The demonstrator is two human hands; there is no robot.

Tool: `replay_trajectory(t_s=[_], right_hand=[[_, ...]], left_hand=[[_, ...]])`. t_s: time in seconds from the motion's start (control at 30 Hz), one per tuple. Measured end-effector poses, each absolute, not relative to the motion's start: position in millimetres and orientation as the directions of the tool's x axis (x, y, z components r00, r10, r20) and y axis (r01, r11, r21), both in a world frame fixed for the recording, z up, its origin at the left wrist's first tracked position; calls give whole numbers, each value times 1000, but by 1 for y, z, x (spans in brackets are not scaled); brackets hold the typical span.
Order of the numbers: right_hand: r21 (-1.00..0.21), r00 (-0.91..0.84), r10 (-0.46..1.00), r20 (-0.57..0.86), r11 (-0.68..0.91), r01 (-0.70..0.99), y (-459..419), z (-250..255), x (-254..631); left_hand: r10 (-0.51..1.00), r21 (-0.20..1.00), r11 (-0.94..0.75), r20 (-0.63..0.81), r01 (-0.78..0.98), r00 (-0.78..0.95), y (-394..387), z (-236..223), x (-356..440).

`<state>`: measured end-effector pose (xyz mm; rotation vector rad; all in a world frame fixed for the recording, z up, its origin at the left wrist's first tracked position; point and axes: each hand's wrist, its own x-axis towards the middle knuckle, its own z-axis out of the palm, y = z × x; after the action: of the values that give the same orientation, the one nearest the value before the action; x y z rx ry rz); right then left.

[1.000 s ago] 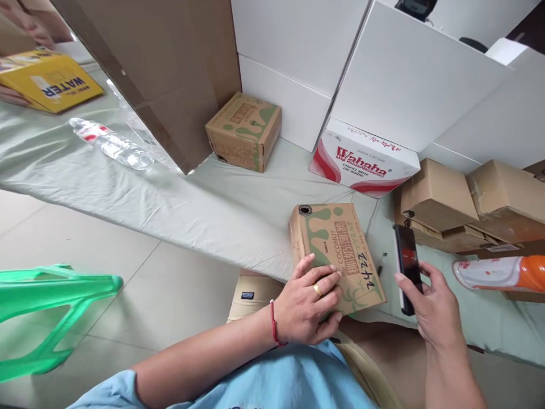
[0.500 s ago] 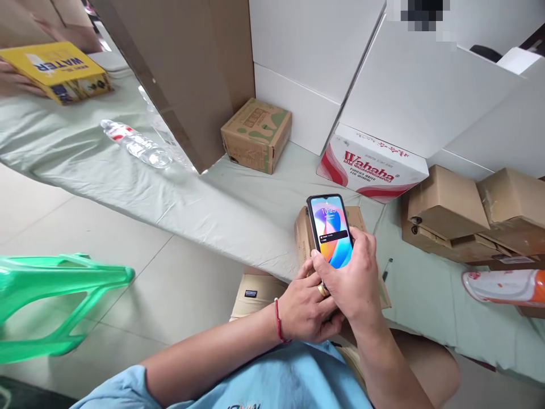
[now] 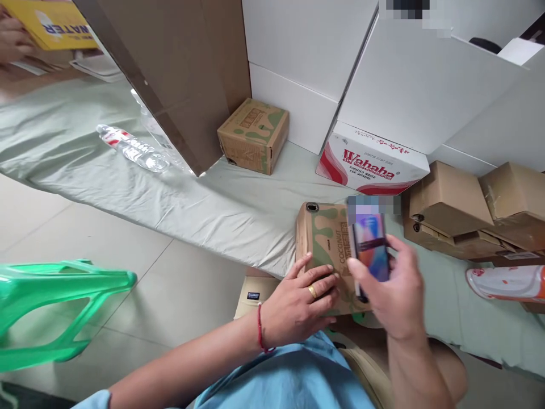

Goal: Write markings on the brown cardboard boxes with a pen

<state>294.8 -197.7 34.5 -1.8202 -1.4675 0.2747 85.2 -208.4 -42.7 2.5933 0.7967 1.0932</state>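
A brown and green coconut carton [image 3: 326,241] lies at the near edge of the cloth-covered table [image 3: 213,204]. My left hand [image 3: 300,304] rests on its near end, fingers curled over the top, a gold ring on one finger. My right hand [image 3: 389,292] holds a smartphone [image 3: 369,247] with a lit screen above the carton's right side, thumb at the phone's left edge. The phone hides part of the carton's top.
A second coconut carton [image 3: 253,135] sits further back by a tall brown cardboard sheet [image 3: 179,74]. A Wahaha box [image 3: 372,162], white boxes and brown cartons [image 3: 451,199] line the right. A water bottle [image 3: 131,149] lies left. A green plastic stool [image 3: 59,307] stands on the floor. Another person's hand holds a yellow box [image 3: 51,23].
My right hand has shifted the phone to the right and tilted it, uncovering more of the carton. My left hand stays on the carton. The yellow box at far left has risen.
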Motion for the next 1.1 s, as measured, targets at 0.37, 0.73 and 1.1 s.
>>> replay_trajectory(t_s=[0.37, 0.73, 1.1], right_hand=[[-242, 742, 669, -42, -728, 642, -256, -55, 516], [-315, 643, 766, 22, -605, 731, -240, -70, 467], [-987, -194, 979, -61, -30, 158, -177, -29, 233]], left_hand=[[919, 738, -383, 368, 555, 144, -234, -77, -11], [914, 812, -335, 157, 478, 374, -215, -96, 15], [999, 824, -5, -18, 566, 34, -213, -78, -58]])
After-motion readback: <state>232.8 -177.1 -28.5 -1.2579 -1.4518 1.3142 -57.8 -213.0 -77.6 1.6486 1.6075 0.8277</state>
